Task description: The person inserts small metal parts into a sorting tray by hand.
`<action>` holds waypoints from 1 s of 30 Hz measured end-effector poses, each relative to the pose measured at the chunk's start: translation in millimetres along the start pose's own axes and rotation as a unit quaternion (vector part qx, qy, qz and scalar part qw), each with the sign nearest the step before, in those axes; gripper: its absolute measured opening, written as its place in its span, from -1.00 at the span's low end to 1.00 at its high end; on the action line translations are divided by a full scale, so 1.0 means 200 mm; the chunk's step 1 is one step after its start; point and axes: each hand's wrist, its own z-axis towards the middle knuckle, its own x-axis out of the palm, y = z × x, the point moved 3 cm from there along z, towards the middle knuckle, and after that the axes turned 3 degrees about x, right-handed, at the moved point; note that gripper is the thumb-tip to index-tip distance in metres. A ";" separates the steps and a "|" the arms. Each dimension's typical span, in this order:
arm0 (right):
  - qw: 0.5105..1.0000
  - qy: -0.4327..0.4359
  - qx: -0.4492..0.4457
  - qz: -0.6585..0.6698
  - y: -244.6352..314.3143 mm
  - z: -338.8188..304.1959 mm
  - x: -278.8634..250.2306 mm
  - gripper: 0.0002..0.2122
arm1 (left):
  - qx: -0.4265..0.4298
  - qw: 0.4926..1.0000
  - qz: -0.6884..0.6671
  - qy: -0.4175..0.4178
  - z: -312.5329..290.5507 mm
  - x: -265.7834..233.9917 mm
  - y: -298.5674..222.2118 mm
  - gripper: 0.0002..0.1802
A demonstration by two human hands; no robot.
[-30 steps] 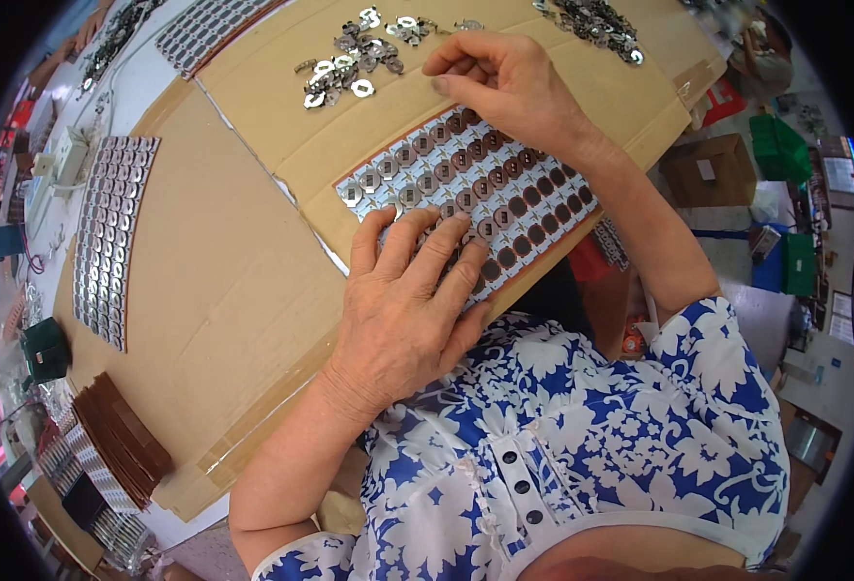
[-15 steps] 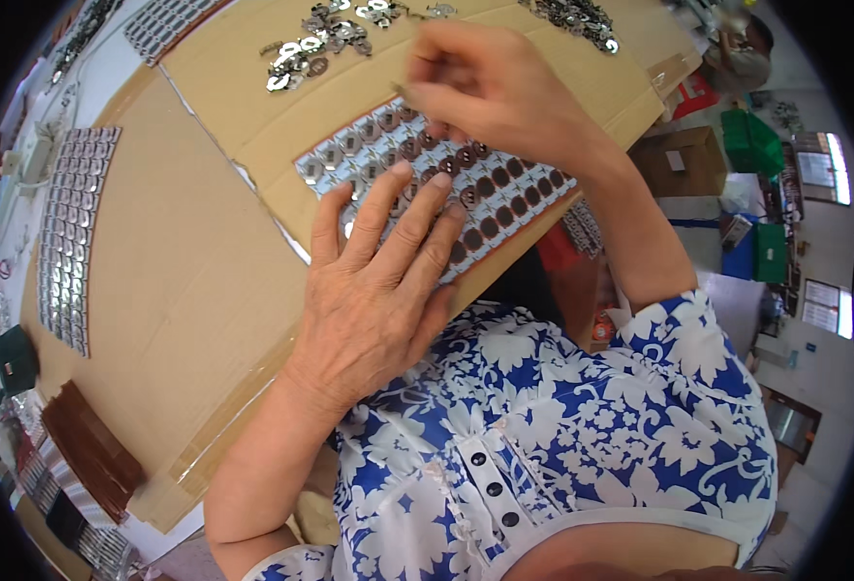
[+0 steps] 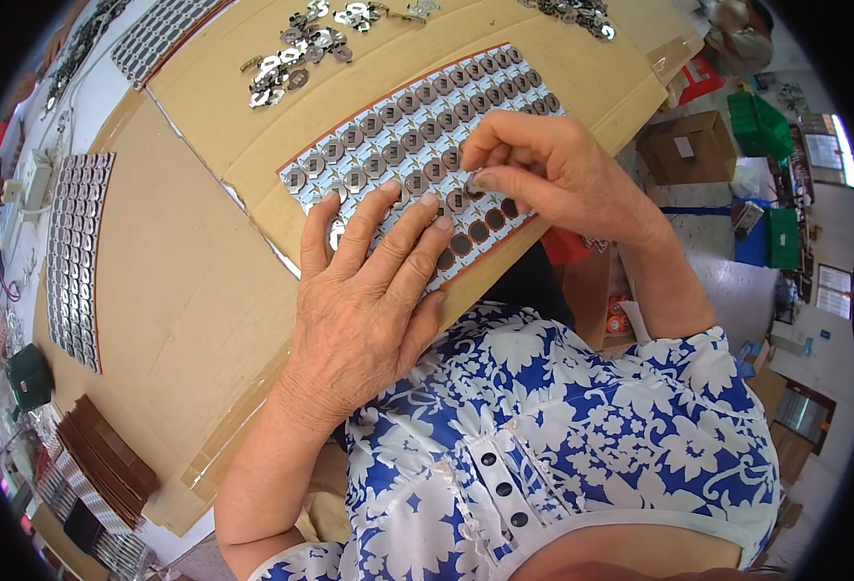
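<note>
A flat panel (image 3: pixel 354 160) with rows of round positions lies on the cardboard sheet. Small round metal pieces fill most of its rows, while dark bare circles show along the near edge. My left hand (image 3: pixel 364 290) rests palm down with fingers spread on the panel's lower left part. Over the near right part of the panel, my right hand (image 3: pixel 543 174) pinches a small round metal piece (image 3: pixel 472 189) between thumb and fingertips, right above one of the positions. The fingers partly hide this piece.
Loose metal pieces lie in a pile (image 3: pixel 296 58) behind the panel, and another pile (image 3: pixel 577 14) sits at the far right. At the left stands a filled panel (image 3: pixel 78 257). Brown folded cardboard (image 3: pixel 105 460) lies near the left table edge. A cardboard box (image 3: pixel 688 147) and green crates stand beyond the table.
My right hand has come from the far side of the panel to its near right part, with fingertips lowered to the surface. My left hand has stayed on the panel.
</note>
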 end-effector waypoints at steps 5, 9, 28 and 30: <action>0.992 -0.006 -0.093 -0.087 -0.01 -0.02 0.00 -0.94 | -0.004 1.000 0.002 0.011 0.00 -0.01 0.00 -0.29; 0.993 -0.029 -0.090 -0.074 -0.01 -0.04 0.05 -0.95 | -0.001 1.000 0.003 0.001 -0.01 -0.01 -0.01 -0.31; 0.965 -0.179 -0.147 -0.122 -0.08 -0.14 0.13 -0.88 | -0.015 1.000 0.014 0.012 0.02 -0.02 -0.04 -0.18; 0.958 -0.171 -0.185 -0.134 -0.05 -0.13 0.09 -0.86 | -0.027 0.999 0.014 0.025 0.01 -0.02 -0.04 -0.18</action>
